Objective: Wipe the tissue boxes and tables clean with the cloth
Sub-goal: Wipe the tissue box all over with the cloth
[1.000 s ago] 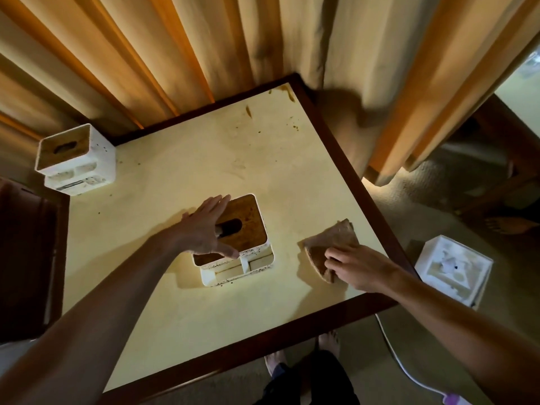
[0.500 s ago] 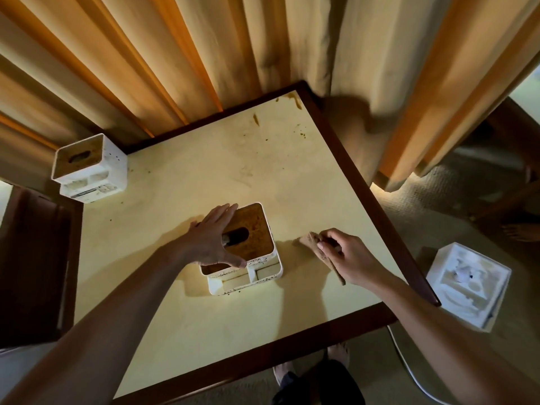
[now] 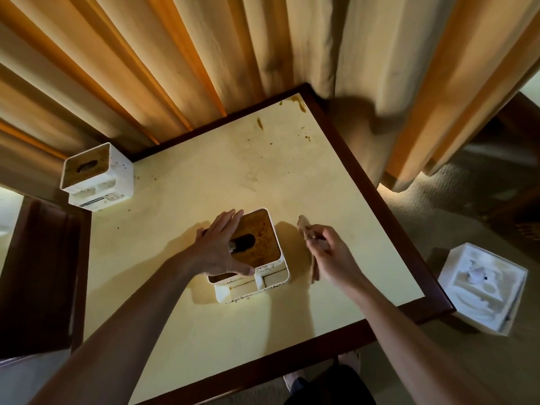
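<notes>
Item 1, my left hand point(image 3: 220, 247): fingers straight, palm laid flat on the lid of the near box point(image 3: 253, 260), thumb down its front edge. It holds nothing; I judge it is there to pin the box for wiping.

Item 2, my right hand point(image 3: 327, 252): just right of the near box, fingers curled round the cloth point(image 3: 309, 247), which is lifted and hangs edge-on beside the box wall, apparently ready for that side.

Item 3, near box: white, brown lid with an oval slot, speckled with brown spots along its front. Open front compartments look empty. What is in the slot I cannot tell.

Item 4, desk point(image 3: 204, 325): cream top, dark rim, carrying the near box. Brown stains point(image 3: 298, 103) lie well beyond the box at the far corner, not yet wiped.

Item 5, second box point(image 3: 98, 176): far left of the near box, at the desk corner, spotted too.

Item 6, third box point(image 3: 483, 290): on the floor, right of the near box, off the desk; something crumpled and white shows on top.
</notes>
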Action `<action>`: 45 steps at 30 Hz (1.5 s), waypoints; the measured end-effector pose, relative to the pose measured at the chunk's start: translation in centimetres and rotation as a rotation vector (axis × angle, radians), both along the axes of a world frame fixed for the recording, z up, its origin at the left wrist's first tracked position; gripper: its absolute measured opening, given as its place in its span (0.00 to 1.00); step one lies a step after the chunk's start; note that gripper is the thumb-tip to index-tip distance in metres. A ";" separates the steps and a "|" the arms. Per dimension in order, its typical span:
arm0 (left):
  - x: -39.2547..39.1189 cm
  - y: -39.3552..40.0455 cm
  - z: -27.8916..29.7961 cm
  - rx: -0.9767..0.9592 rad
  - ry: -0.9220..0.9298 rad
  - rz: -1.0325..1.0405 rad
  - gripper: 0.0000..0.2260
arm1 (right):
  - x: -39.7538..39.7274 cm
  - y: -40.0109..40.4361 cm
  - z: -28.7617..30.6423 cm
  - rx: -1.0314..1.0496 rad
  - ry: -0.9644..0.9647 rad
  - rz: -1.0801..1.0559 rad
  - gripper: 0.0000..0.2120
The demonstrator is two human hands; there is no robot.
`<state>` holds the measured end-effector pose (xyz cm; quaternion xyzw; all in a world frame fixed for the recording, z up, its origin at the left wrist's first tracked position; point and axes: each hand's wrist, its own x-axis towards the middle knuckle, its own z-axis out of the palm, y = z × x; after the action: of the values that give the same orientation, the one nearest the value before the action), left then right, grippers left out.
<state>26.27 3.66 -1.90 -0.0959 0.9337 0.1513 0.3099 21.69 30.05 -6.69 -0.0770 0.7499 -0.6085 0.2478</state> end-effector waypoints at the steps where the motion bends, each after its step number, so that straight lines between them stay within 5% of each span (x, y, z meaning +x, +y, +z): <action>1: 0.0 0.0 0.0 0.000 0.001 0.001 0.62 | 0.3 -0.5 0.1 -0.072 -0.057 -0.020 0.04; 9: 0.1 0.3 0.0 -0.013 -0.029 0.006 0.62 | 2.9 -3.0 -0.5 -0.414 -0.530 -0.125 0.07; 14: -0.1 0.0 0.1 0.001 -0.054 -0.001 0.64 | 3.2 -3.8 0.0 -0.457 -0.649 -0.163 0.22; 18: -0.1 -0.6 -0.1 0.027 -0.043 0.006 0.70 | 2.9 -5.4 -0.8 -0.215 -0.485 -0.186 0.12; 24: -0.1 -0.7 -0.1 0.037 -0.039 -0.001 0.68 | 3.0 -6.6 -1.1 -0.143 -0.293 -0.039 0.23; 29: 0.1 -0.6 -0.1 0.011 -0.024 -0.009 0.67 | 2.9 -6.2 -1.0 -0.295 -0.554 -0.064 0.25; 37: -0.2 -0.4 0.4 0.028 -0.021 0.031 0.66 | 0.0 -6.4 -2.4 -0.306 -0.691 0.086 0.26; 42: -0.2 -0.3 0.3 0.027 -0.008 0.037 0.67 | -1.7 -7.3 -1.4 -0.434 -0.637 0.174 0.17; 45: -0.1 -0.2 0.4 0.028 -0.004 0.037 0.65 | -1.6 -8.2 -1.2 -0.428 -0.380 0.165 0.24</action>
<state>26.12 3.45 -1.47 -0.1090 0.9290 0.1698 0.3102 20.12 21.90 -7.90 -0.0728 0.5359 -0.7341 0.4107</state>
